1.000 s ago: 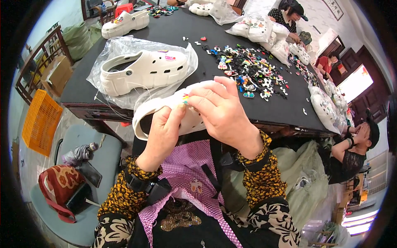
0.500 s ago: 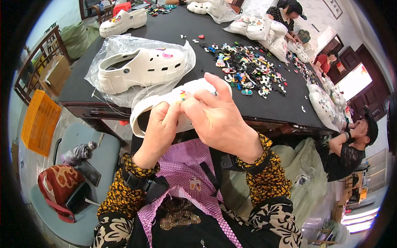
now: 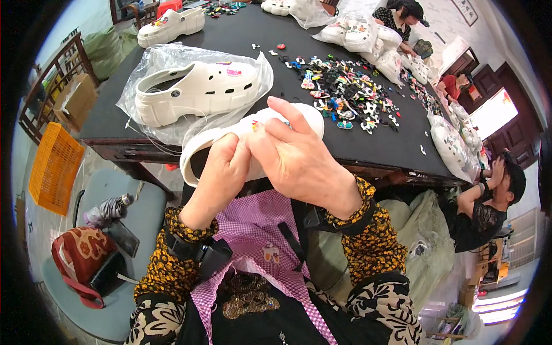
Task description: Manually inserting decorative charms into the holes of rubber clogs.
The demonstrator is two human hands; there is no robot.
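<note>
A white clog with holes point(image 3: 314, 122) is between my hands at the table's near edge, its heel toward the left. My left hand point(image 3: 218, 175) is closed on its near side, with the fingers tucked inside or behind it. Against the upper front, my right hand point(image 3: 302, 164) presses its bent fingers, the index finger pointing up. A small colourful shoe charm point(image 3: 255, 125) shows beside the fingertips; its contact with them is partly hidden. Beyond lies another white clog point(image 3: 167, 106) on a clear plastic bag point(image 3: 150, 64), with a pink charm point(image 3: 233, 72) on its upper.
A heap of mixed charms point(image 3: 353, 95) covers part of the black table point(image 3: 230, 34). Bagged white clogs point(image 3: 451, 144) line the right side. Co-workers sit at the far and right sides. A chair point(image 3: 144, 201) holding a red bag point(image 3: 83, 253) stands to my left.
Both hands and the held clog have shifted only slightly. My right fingers have pressed a little closer to my left thumb at the clog's upper.
</note>
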